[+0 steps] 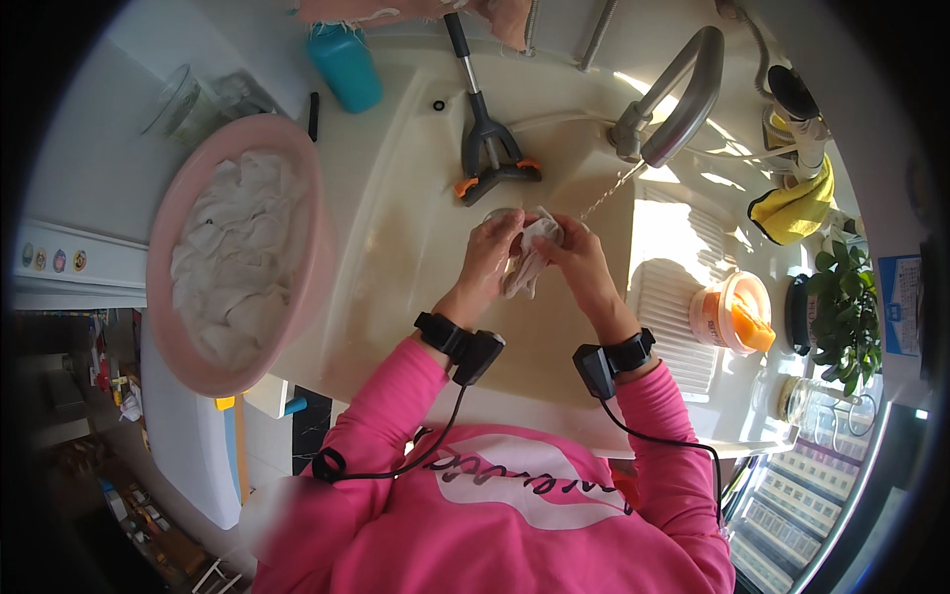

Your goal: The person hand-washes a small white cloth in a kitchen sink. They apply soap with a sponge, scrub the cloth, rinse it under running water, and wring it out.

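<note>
Over the basin of a cream-coloured sink (401, 297), my left hand (490, 249) and my right hand (577, 243) hold a small wet white cloth (528, 256) between them. The cloth is bunched at the fingers, and one end hangs down. A thin stream of water runs from the metal faucet (686, 96) and falls just beyond my right hand. Part of a roundish thing shows behind my left fingers; I cannot tell what it is. To the left stands a pink plastic basin (319, 245) filled with white cloth (237, 252).
A squeeze mop head (493, 145) lies in the sink's far part. Behind it to the left is a teal bottle (345, 70). At the right are a ribbed washboard surface (672, 327), a plastic tub (712, 315) with an orange item, a yellow cloth (798, 204), a plant (846, 312) and a glass jar (798, 401).
</note>
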Available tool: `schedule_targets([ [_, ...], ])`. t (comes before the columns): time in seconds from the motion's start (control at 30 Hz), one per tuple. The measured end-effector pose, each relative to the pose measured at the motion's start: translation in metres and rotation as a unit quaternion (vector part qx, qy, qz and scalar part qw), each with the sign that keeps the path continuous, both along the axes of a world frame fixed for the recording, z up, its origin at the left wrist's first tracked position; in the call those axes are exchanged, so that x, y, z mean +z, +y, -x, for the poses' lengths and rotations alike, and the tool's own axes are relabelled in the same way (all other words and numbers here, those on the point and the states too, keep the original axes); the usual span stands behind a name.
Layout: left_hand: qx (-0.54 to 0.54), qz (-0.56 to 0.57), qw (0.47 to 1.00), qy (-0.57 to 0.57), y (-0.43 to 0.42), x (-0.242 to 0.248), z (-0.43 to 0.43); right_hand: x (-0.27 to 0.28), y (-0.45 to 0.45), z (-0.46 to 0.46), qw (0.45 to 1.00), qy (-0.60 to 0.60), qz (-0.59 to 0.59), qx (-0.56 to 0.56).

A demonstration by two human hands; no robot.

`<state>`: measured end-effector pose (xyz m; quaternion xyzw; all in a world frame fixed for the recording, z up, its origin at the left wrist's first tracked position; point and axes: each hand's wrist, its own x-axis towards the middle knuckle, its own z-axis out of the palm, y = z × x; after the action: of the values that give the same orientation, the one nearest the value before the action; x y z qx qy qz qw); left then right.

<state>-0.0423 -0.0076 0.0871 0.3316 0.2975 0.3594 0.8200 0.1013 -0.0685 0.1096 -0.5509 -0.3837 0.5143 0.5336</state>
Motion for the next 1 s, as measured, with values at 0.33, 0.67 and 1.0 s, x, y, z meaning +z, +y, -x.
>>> schedule_targets([
  [0.33,-0.059,0.158,0.941,-0.294,-0.012,-0.095,-0.01,-0.032,0.011,0.06,0.964,-0.258,-0.013,-0.06],
  [0.67,0.015,0.242,0.958,-0.155,-0.028,-0.102,-0.016,-0.059,0.021,0.044,0.863,-0.498,0.025,-0.077],
  [1.0,0.001,0.275,0.945,-0.18,-0.032,-0.081,-0.017,-0.053,0.015,0.045,0.872,-0.486,0.053,0.007],
])
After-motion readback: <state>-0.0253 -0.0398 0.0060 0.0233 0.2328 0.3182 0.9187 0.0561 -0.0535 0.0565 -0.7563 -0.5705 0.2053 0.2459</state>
